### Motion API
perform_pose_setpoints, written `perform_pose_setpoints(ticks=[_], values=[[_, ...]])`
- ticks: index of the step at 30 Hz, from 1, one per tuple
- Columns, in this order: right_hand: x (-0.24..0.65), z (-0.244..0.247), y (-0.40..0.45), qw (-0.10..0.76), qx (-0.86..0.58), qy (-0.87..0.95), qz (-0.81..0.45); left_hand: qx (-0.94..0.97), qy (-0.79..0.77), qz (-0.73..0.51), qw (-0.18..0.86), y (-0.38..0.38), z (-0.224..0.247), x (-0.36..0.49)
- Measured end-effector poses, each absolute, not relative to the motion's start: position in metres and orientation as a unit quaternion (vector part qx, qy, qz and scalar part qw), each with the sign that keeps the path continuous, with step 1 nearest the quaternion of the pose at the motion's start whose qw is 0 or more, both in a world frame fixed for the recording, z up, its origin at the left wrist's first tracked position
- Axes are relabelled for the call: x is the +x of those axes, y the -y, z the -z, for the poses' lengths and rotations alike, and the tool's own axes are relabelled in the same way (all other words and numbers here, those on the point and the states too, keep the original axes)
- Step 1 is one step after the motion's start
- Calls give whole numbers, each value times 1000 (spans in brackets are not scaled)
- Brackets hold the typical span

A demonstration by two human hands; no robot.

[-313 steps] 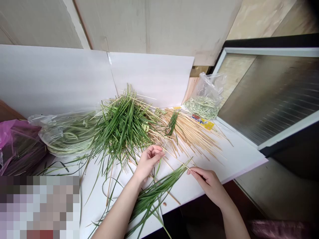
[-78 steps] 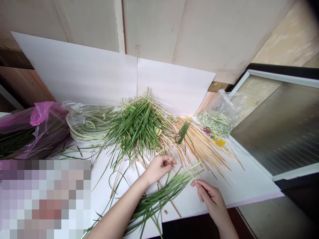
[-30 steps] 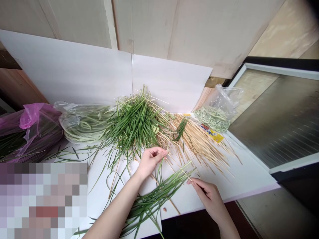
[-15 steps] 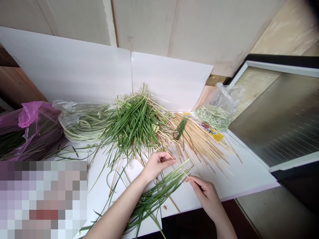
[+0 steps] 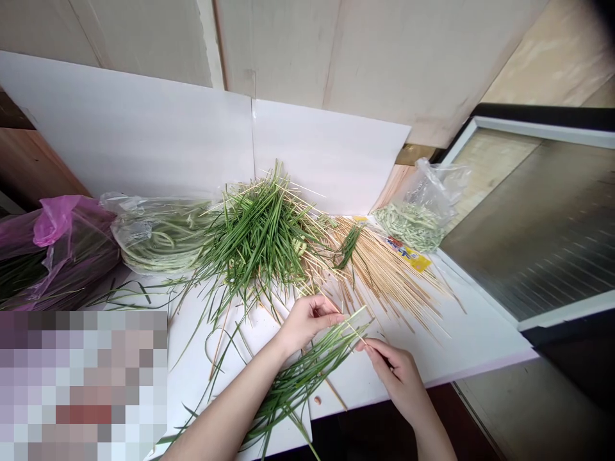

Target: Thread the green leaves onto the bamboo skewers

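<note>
A loose bunch of garlic chives [image 5: 307, 374] lies in front of me, its pale cut ends pointing up and right. A thin bamboo skewer [image 5: 355, 333] crosses those ends. My right hand [image 5: 391, 366] is closed, pinching the skewer's lower right part between thumb and fingers. Higher up, my left hand [image 5: 310, 320] is closed around the skewer's other part, its fingertips close to the chive ends. Whether a chive is also between those fingertips I cannot tell. Beyond my hands rises a heap of chives on skewers [image 5: 262, 237].
Many bare bamboo skewers [image 5: 389, 275] fan out at the right, beside a clear bag of cut greens [image 5: 410, 221]. Leftward are a clear bag of long green stalks [image 5: 161, 240] and a pink bag [image 5: 57, 221]. A glazed frame [image 5: 528, 218] borders the white table [image 5: 471, 342].
My left hand has moved slightly right and down along the skewer, closer to the chive ends. My right hand has stayed nearly still.
</note>
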State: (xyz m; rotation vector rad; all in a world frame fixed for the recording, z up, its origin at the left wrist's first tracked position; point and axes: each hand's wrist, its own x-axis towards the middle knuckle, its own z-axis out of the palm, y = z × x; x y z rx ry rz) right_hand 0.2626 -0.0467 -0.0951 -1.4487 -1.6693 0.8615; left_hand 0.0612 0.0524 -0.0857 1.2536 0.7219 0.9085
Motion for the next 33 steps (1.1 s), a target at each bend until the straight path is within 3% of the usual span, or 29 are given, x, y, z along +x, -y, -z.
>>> perform_pose_setpoints(ticks=[6,11,14,17,25,33], values=[[276,95,51,400,-538,635,-383,564,-310,-402,652,-51,81,62],[280,97,53,409,-518,627,-414,835,-372,-251,319,-39,94,68],[279,98,53,399,-518,628,-423,900,-341,-158,219,-33,98,71],[279,98,52,396,-518,623,-431,885,-349,-167,259,-35,99,70],[277,95,50,373,-551,615,-424,649,-393,-356,546,-62,97,56],[276,96,48,359,-572,616,-405,518,-387,-453,614,-65,75,45]])
